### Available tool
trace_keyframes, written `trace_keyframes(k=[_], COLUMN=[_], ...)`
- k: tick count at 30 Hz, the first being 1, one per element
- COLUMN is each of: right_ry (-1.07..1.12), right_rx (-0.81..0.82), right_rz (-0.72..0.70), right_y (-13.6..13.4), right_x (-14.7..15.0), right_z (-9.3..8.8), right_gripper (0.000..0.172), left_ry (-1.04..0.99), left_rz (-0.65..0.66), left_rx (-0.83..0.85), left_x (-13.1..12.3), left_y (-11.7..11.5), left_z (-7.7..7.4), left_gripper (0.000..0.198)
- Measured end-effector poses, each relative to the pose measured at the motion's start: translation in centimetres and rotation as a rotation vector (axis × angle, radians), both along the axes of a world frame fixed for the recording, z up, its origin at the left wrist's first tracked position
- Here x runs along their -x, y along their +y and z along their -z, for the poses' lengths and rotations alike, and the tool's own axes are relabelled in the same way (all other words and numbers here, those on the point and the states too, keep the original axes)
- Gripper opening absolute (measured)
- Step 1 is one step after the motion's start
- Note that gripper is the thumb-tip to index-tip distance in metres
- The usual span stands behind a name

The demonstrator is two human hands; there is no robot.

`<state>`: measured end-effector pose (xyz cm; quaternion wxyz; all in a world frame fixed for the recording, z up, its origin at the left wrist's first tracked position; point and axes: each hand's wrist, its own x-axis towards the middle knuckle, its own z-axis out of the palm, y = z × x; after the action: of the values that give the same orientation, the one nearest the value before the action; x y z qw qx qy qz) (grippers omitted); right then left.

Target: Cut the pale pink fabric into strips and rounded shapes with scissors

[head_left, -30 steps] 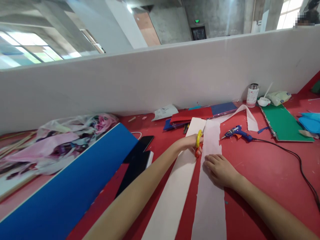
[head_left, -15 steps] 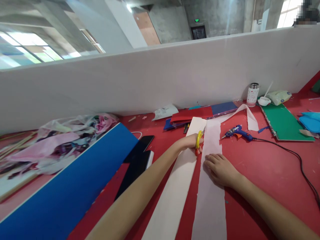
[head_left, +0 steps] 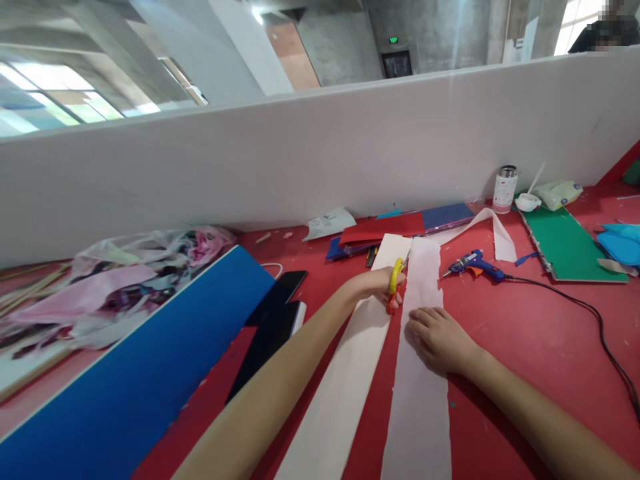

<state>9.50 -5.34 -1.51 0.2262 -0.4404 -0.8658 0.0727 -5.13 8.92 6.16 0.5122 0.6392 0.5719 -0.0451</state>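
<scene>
My left hand (head_left: 383,283) grips scissors (head_left: 395,277) with yellow and red handles. Their blades point away from me, at the left edge of a long pale pink strip (head_left: 417,407) near its far end. My right hand (head_left: 440,339) lies on the same strip, palm down, fingers stretched and holding nothing. Left of it runs a cream-white strip (head_left: 337,387), partly beneath my left hand. Beyond my right hand rests a blue glue gun (head_left: 473,265) with its black cord.
A blue board (head_left: 165,360), dark devices (head_left: 263,343) and a plastic bag of scraps (head_left: 130,287) lie to the left. A green board (head_left: 575,243) and a white bottle (head_left: 505,189) are at right. Behind the red table stands a white partition (head_left: 300,160); a person (head_left: 607,33) is beyond it.
My left hand and the scissors have shifted slightly to the left and tilted. My right hand stays in place. The person beyond the partition shows more at the upper right.
</scene>
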Motion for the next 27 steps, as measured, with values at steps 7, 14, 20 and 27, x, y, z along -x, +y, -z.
trace_keyframes(k=[7, 14, 20, 27], right_ry=[-0.007, 0.012, 0.000, 0.015], right_rx=[0.002, 0.003, -0.004, -0.005], right_rz=[-0.003, -0.006, -0.002, -0.014], right_y=[0.0, 0.0, 0.0, -0.1], right_x=[0.0, 0.0, 0.0, -0.1], right_z=[-0.1, -0.1, 0.0, -0.2], right_gripper=[0.027, 0.025, 0.025, 0.023], left_ry=[-0.025, -0.093, -0.139, -0.057], left_rz=[0.021, 0.060, 0.086, 0.145], left_rx=[0.030, 0.052, 0.006, 0.023], left_x=[0.4, 1.6, 1.9, 0.7], left_y=[0.3, 0.3, -0.2, 0.4], left_z=[0.0, -0.4, -0.8, -1.9], left_gripper=[0.011, 0.023, 0.020, 0.013])
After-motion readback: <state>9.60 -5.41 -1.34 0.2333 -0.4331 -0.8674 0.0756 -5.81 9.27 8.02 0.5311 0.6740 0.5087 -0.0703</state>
